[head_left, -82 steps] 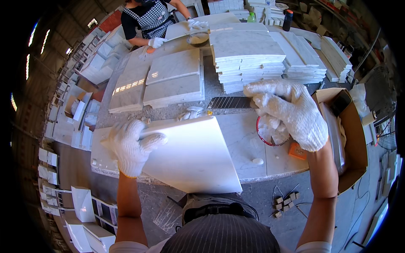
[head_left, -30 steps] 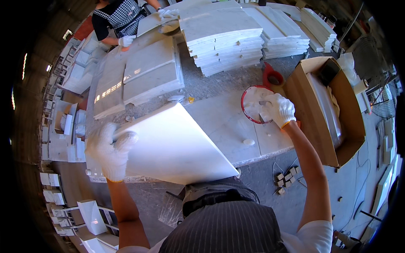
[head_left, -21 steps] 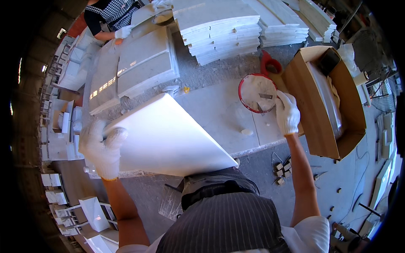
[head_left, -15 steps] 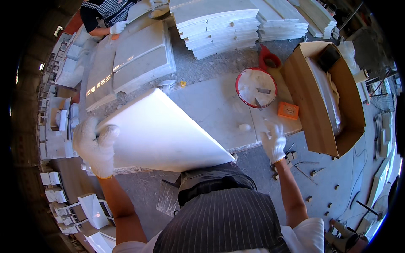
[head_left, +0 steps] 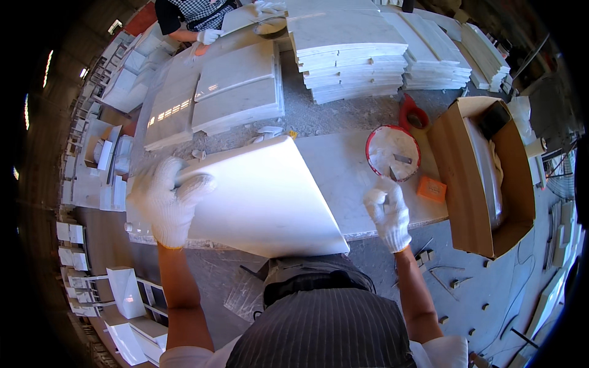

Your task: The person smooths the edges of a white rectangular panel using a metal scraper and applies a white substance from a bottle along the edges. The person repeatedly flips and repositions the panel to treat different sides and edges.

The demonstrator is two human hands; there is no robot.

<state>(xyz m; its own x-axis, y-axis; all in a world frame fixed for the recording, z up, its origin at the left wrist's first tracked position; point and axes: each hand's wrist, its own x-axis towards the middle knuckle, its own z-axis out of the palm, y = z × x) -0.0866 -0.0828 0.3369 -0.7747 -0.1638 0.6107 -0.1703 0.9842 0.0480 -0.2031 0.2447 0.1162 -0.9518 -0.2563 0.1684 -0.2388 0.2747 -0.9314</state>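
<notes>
Our right hand, which half a second ago hung low off the tabletop edge, is now back over the slab's near edge, just below the red bowl of white paste; its grip looks loosely curled, and we cannot tell whether it holds anything. Our left hand still grasps the left edge of the white tile, fingers clenched over it, and the tile stays tilted against our body with its lower corner near our waist. An orange block lies just beside the bowl. The tabletop is a pale stone slab. To the right stands an open cardboard box; beyond lie stacked tiles. Another person works at the far end.
</notes>
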